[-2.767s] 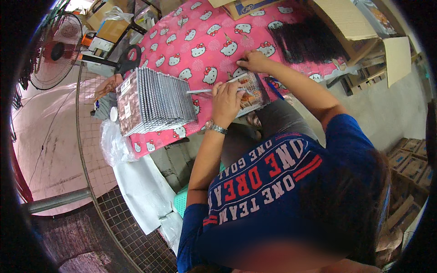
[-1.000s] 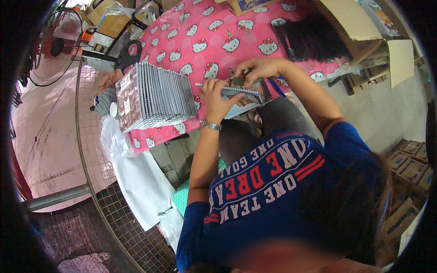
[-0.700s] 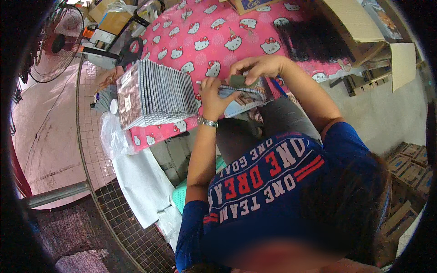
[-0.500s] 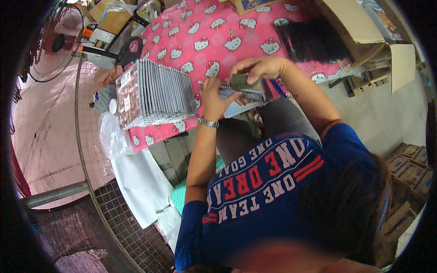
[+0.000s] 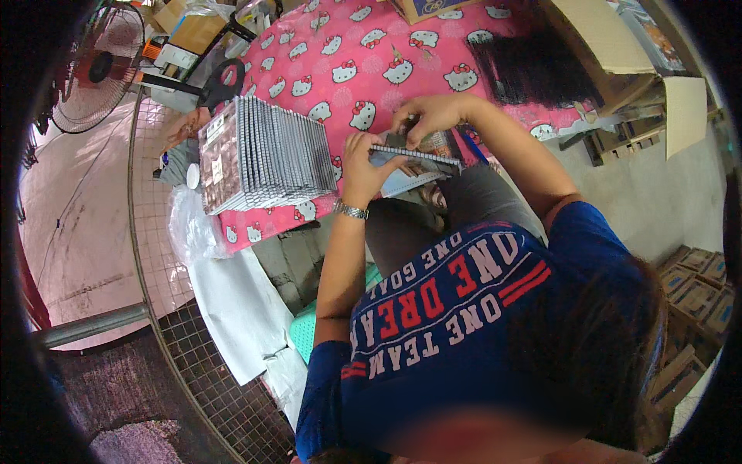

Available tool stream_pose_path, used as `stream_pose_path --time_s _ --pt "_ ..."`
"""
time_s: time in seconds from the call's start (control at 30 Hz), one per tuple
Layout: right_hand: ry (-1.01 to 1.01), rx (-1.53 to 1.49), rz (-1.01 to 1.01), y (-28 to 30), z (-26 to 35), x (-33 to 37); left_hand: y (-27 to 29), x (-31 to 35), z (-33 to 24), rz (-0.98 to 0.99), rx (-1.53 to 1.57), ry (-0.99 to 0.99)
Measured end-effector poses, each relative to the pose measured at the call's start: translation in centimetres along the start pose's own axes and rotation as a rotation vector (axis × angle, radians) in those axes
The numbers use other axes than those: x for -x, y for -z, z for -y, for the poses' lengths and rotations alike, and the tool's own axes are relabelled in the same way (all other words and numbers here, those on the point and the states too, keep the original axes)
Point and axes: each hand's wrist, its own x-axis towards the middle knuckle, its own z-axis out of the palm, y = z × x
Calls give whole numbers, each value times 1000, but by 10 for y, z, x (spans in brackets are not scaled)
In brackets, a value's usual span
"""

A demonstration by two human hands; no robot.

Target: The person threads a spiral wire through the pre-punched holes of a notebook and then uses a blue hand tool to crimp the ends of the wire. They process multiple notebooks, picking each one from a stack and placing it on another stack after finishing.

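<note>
At the table's near edge, over my lap, a spiral-bound booklet (image 5: 410, 180) is tilted with its coil edge upward. My left hand (image 5: 362, 168) grips its left end, fingers behind the coil and thumb across the front. My right hand (image 5: 435, 118) is bent just beyond the coil, its fingers closed on a small dark green block (image 5: 396, 141). That block is mostly hidden behind the booklet and fingers; its exact kind cannot be made out. To the left stands a tall stack of similar spiral-bound booklets (image 5: 282, 155).
A pink patterned cloth covers the table (image 5: 340, 46). Thin black strips (image 5: 529, 69) lie in a bunch at the far right, near an open cardboard box (image 5: 603, 46). A blue pen-like stick (image 5: 474, 147) lies by my right forearm. A fan (image 5: 99, 68) stands far left.
The green block has gone from above the coil to behind it, lower and slightly left, with my right hand. The booklet's coil edge has turned more into view.
</note>
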Motion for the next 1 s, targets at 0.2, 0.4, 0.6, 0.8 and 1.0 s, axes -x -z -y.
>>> stream_pose_path --time_s 0.2,0.4,0.6,0.8,1.0 --pt "-5 -377 54 -4 9 -9 10 7 24 -17 69 25" --pt "61 -604 98 -5 6 -14 13 2 22 68 180 165" --pt "61 -554 55 -6 13 -15 11 3 31 52 321 153" --pt "35 -420 66 -8 2 -24 7 4 38 70 414 216" --pt "-725 681 -478 3 -25 -7 7 15 44 -11 526 345"
